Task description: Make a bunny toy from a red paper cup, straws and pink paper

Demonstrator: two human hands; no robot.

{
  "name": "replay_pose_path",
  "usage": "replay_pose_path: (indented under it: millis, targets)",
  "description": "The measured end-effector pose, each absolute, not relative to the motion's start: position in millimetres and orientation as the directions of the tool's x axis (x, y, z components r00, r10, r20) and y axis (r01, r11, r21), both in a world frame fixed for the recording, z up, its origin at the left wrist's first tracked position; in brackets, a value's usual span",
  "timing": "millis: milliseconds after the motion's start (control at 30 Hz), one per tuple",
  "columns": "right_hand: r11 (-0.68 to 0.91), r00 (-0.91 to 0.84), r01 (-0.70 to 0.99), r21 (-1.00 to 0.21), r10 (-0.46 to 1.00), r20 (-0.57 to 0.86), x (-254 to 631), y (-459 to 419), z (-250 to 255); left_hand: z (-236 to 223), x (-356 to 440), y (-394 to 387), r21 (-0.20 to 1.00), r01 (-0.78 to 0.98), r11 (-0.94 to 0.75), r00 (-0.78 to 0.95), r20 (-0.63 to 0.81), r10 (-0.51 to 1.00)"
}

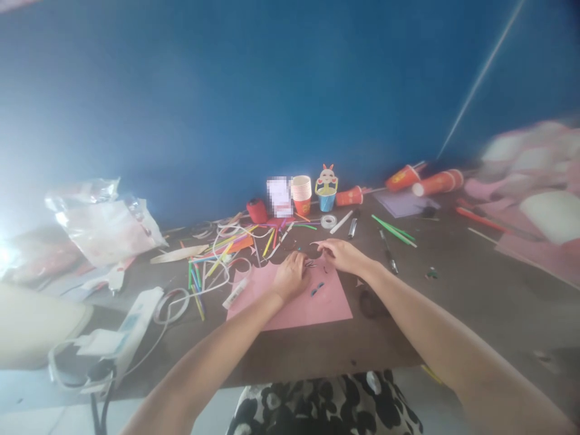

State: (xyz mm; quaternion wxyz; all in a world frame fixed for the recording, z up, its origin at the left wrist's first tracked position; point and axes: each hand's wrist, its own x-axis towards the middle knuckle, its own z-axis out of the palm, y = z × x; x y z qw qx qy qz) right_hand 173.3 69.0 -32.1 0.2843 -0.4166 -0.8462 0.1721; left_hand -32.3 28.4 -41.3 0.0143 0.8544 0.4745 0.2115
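A sheet of pink paper (294,311) with a scalloped far edge lies flat on the dark table in front of me. My left hand (291,277) rests on its upper middle, fingers curled down and bunched; a small dark, metallic-looking item (310,264) shows by its fingertips, too unclear to name. At the sheet's far right edge, my right hand (342,256) is closed in a pinch on the paper, where a thin pale curl sticks out past the fingers. Small blue pieces (318,289) lie on the sheet. A white glue-stick-like tube (235,293) crosses its left edge.
Coloured sticks (197,290), white cables and a power strip (138,320) spread out on the left. Behind stand stacked paper cups (301,196) and a blue cup with a bunny figure (327,198). A tape roll (328,222), pen (389,254) and green sticks (394,231) lie right.
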Motion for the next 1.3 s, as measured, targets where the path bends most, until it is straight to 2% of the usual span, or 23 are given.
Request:
replay_pose_path:
  millis: [500,867,1300]
  targets:
    - [0.516,-0.403,0.569,-0.64,0.853,0.331,183.7,75.5,-34.1,-34.5,-31.5,26.1,0.208,0.821,-0.531,0.447,0.344,0.826]
    - [0.43,-0.314,0.527,-0.733,0.9,0.302,184.1,78.4,-30.0,-31.6,-34.1,27.1,0.222,0.83,-0.512,0.45,0.277,0.849]
    - [0.378,-0.3,0.461,-0.803,0.918,0.26,187.4,82.3,-27.6,-32.9,-34.9,34.2,0.22,0.836,-0.503,0.437,0.287,0.852]
